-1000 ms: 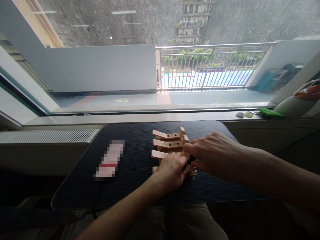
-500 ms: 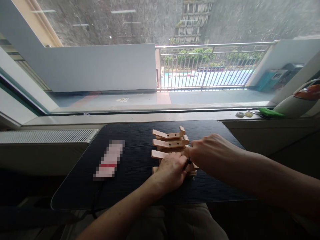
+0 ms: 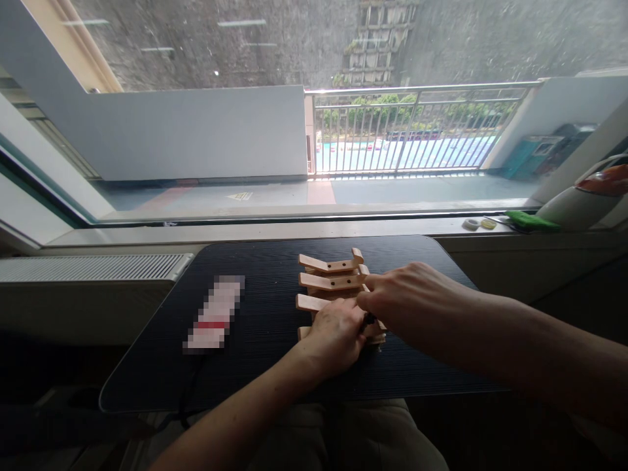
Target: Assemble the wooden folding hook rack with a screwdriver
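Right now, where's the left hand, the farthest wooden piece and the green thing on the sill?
Left hand [image 3: 338, 332]: head view, on its back.
Farthest wooden piece [image 3: 336, 266]: head view, between its holes.
Green thing [image 3: 532, 222]: head view, its middle.

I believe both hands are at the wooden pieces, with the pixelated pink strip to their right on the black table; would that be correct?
Not quite: the head view shows the pixelated pink strip to the left of the wooden pieces on the black table, not right. The left hand and right hand are at the pieces.
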Demonstrator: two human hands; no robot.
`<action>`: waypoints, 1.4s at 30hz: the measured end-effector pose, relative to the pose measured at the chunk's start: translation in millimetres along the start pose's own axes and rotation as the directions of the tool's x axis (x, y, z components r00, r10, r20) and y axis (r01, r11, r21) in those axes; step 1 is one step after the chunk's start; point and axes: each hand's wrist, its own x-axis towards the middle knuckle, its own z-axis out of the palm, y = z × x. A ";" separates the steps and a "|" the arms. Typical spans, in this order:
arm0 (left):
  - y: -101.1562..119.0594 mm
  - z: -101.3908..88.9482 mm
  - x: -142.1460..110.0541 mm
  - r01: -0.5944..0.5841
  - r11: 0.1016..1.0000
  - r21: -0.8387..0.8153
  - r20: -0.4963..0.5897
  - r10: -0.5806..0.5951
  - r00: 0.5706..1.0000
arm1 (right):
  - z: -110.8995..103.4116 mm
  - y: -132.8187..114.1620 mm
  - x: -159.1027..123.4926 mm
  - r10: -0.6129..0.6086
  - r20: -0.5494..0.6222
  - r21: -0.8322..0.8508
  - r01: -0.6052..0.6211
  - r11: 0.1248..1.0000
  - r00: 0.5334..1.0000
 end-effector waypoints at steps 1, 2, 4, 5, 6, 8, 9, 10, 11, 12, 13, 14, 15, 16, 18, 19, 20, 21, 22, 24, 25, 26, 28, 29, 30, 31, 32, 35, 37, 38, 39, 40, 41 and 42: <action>0.1 0.1 0.0 -0.003 1.000 -0.013 -0.003 0.003 1.000 | 2.2 1.1 1.1 0.002 -0.005 0.002 -0.002 1.000 1.000; 0.1 0.2 0.0 -0.009 1.000 -0.025 -0.003 0.009 1.000 | 4.8 2.4 2.4 0.005 -0.012 0.003 -0.005 1.000 1.000; 0.1 0.6 0.2 -0.018 0.999 -0.036 0.003 0.018 1.000 | 10.4 5.8 4.9 0.011 -0.029 0.002 -0.011 1.000 1.000; 0.1 0.9 0.3 -0.017 0.999 -0.035 0.004 0.017 1.000 | 13.2 7.7 5.9 0.014 -0.037 0.000 -0.014 1.000 0.999; 0.0 1.2 0.5 -0.013 0.999 -0.030 0.005 0.013 1.000 | 15.7 9.5 6.7 0.013 -0.043 -0.001 -0.013 1.000 0.999; -0.3 1.8 0.7 -0.011 1.000 -0.018 0.003 0.011 1.000 | 19.9 12.6 7.7 0.006 -0.045 -0.003 -0.006 1.000 0.999; -0.5 2.0 0.7 -0.014 1.000 -0.013 0.002 0.014 1.000 | 21.5 13.8 7.9 0.006 -0.043 -0.007 -0.006 1.000 0.999; -0.7 2.1 0.7 -0.020 1.000 -0.009 0.000 0.020 1.000 | 22.8 14.5 8.0 0.009 -0.042 -0.014 -0.010 1.000 0.999; -0.9 2.2 0.8 -0.027 1.000 -0.005 -0.001 0.027 1.000 | 23.6 14.9 7.8 0.014 -0.042 -0.021 -0.015 1.000 0.999; -1.1 2.1 0.8 -0.032 0.999 -0.001 0.001 0.032 1.000 | 24.0 14.9 7.4 0.022 -0.041 -0.030 -0.023 0.999 0.999; -1.3 2.0 0.9 -0.032 0.999 0.004 0.004 0.032 0.999 | 23.9 14.6 6.6 0.030 -0.042 -0.035 -0.031 0.999 0.999; -1.4 1.9 0.9 -0.030 0.999 0.010 0.008 0.030 1.000 | 23.3 14.1 5.4 0.034 -0.045 -0.035 -0.035 0.999 0.998; -1.4 1.8 1.0 -0.026 1.000 0.017 0.012 0.026 1.000 | 22.2 13.3 3.8 0.036 -0.052 -0.031 -0.038 0.999 0.998; -1.3 1.6 1.0 -0.022 0.999 0.024 0.016 0.022 1.000 | 20.8 12.5 1.9 0.040 -0.061 -0.026 -0.041 0.999 0.997; -0.8 1.3 1.0 -0.014 0.999 0.037 0.021 0.013 1.000 | 17.1 10.4 -2.1 0.035 -0.083 -0.010 -0.036 0.999 0.996; -0.5 1.1 0.8 -0.010 0.999 0.039 0.021 0.009 1.000 | 15.2 9.1 -3.7 0.026 -0.083 -0.001 -0.026 1.000 0.996; -0.1 0.9 0.6 -0.005 0.999 0.037 0.018 0.005 1.000 | 13.4 7.7 -4.9 0.014 -0.076 0.010 -0.013 1.000 0.997; 0.2 0.5 0.4 0.001 0.999 0.032 0.012 -0.001 1.000 | 11.8 6.1 -5.4 0.004 -0.069 0.024 -0.002 1.000 0.998; 0.5 0.2 0.2 0.004 1.000 0.027 0.004 -0.005 1.000 | 10.5 4.5 -5.3 -0.004 -0.065 0.038 0.006 0.999 0.998; 0.8 -0.3 0.0 0.002 1.000 0.017 -0.009 -0.002 1.000 | 8.5 1.2 -3.4 -0.003 -0.066 0.058 0.006 0.998 0.998; 0.8 -0.3 0.0 -0.002 1.000 0.018 -0.012 0.002 1.000 | 7.9 -0.3 -2.0 -0.002 -0.071 0.062 0.007 0.998 0.997; 0.7 -0.2 0.0 -0.006 1.000 0.021 -0.012 0.006 1.000 | 7.4 -1.7 -0.5 0.004 -0.068 0.063 0.001 0.998 0.998; 0.0 0.6 0.1 -0.006 0.999 0.032 -0.010 0.006 1.000 | 7.2 -3.7 2.4 0.020 -0.027 0.061 -0.019 0.998 0.999; -0.6 1.2 0.2 -0.004 0.999 0.037 -0.011 0.005 1.000 | 7.5 -4.2 3.5 0.031 -0.005 0.061 -0.030 0.998 1.000; -1.1 1.8 0.1 -0.007 0.999 0.040 -0.012 0.007 1.000 | 8.3 -4.1 4.4 0.036 0.008 0.060 -0.037 0.998 0.999; -1.8 2.4 0.0 -0.014 0.999 0.041 -0.015 0.015 1.000 | 9.5 -3.5 5.0 0.040 0.013 0.058 -0.041 0.997 0.999; -2.4 2.8 -0.1 -0.025 0.999 0.040 -0.017 0.026 1.000 | 11.1 -2.5 5.6 0.036 0.006 0.053 -0.037 0.998 0.999; -3.5 3.3 -0.5 -0.061 0.997 0.037 -0.004 0.061 0.998 | 16.7 2.3 6.8 0.023 -0.022 0.022 -0.023 1.000 0.999; -3.5 3.1 -0.9 -0.062 0.997 0.038 0.006 0.062 0.998 | 19.7 5.2 7.4 0.029 -0.022 0.001 -0.029 1.000 0.999; -3.3 2.9 -1.1 -0.059 0.997 0.040 0.007 0.059 0.998 | 20.6 6.1 7.6 0.031 -0.022 -0.010 -0.032 0.999 0.999; -3.0 2.7 -1.4 -0.058 0.998 0.040 0.005 0.058 0.998 | 20.9 6.4 7.7 0.033 -0.023 -0.021 -0.034 0.999 0.999; -2.6 2.5 -1.7 -0.058 0.998 0.039 0.000 0.058 0.998 | 20.9 6.2 7.5 0.038 -0.021 -0.036 -0.038 0.999 0.999; -2.2 2.2 -2.0 -0.058 0.998 0.038 -0.005 0.059 0.998 | 20.4 5.5 7.2 0.046 -0.018 -0.049 -0.046 0.998 0.999; -1.7 1.8 -2.3 -0.060 0.997 0.038 -0.010 0.061 0.998 | 19.4 4.4 6.6 0.055 -0.017 -0.059 -0.056 0.997 0.998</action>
